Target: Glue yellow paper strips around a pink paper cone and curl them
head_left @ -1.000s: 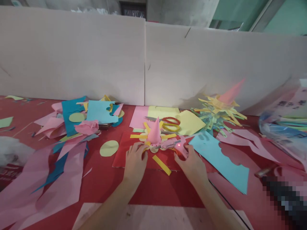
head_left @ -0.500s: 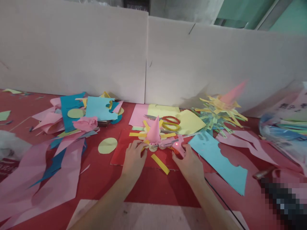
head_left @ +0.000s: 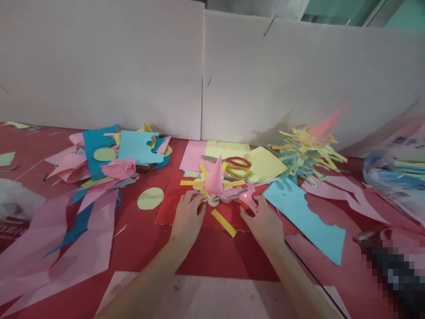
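Note:
My right hand is wrapped round a pink hot glue gun with a red light on its side. The gun's nozzle points left, to the base of a pink paper cone. That cone stands upright amid yellow paper strips that spread out from it over pale yellow paper. At the left edge of this paper piece is my left hand, fingers bent and pinching a yellow strip by the cone's base. One loose yellow strip lies on the red board between my hands.
Red-handled and yellow-handled scissors lie behind the cone. A finished-looking cone piece with paper fringe stands back right. Cut blue paper is to the right, a pale yellow disc to the left. A black cord runs under my right forearm.
The view has tilted down slightly. Both hands stay nearly in place, and the glue gun's tip remains at the cone's base.

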Demonstrator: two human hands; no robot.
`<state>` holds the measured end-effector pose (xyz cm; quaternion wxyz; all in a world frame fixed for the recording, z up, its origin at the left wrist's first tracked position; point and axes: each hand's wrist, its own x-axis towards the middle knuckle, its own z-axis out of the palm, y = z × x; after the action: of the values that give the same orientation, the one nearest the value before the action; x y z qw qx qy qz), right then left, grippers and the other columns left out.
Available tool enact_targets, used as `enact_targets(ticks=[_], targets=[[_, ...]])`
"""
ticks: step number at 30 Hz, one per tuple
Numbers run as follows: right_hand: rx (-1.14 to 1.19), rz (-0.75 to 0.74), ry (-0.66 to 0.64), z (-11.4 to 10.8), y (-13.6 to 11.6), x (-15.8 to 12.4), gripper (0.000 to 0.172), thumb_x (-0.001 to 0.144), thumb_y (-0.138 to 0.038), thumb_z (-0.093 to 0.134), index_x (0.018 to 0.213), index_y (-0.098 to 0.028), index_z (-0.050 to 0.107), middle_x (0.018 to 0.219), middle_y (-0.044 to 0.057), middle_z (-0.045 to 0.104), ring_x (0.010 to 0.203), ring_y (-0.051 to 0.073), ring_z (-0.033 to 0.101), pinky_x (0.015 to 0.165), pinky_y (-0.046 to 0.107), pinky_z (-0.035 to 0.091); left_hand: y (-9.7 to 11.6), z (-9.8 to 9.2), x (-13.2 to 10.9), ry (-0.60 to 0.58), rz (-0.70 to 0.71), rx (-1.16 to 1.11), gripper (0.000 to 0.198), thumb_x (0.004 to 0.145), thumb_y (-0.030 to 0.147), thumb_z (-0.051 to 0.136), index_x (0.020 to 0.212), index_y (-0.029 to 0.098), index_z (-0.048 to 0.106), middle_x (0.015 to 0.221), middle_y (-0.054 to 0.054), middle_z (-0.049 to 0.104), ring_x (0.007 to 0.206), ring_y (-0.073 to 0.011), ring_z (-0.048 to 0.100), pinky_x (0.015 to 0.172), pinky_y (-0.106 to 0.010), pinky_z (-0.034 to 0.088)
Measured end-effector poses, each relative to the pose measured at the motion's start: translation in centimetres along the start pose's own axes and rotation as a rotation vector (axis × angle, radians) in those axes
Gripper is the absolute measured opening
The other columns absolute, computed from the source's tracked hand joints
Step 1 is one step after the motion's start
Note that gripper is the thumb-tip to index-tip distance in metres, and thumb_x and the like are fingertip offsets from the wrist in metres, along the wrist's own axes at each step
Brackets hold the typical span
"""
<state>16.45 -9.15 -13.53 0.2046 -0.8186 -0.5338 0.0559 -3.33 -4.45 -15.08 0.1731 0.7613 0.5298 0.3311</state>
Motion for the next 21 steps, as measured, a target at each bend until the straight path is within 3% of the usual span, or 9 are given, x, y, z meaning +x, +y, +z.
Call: enact_targets(ticks=[21], targets=[[-0.002, 0.004, -0.025, -0.14, 0.13, -0.06, 0.031, 0.077, -0.041, 0.050, 0.103, -0.024, 0.044, 0.097, 0.004, 0.064, 0.085, 0.022, 0.062, 0.057, 0.026, 0.036, 0.18, -0.29, -0.11, -0.026, 0.006, 0.052, 0.022, 0.082, 0.014, 0.048, 0.097, 0.022, 0.061, 0.104, -0.006, 0.053, 0.094, -0.0215, 0.050, 0.086, -0.040, 0.045]])
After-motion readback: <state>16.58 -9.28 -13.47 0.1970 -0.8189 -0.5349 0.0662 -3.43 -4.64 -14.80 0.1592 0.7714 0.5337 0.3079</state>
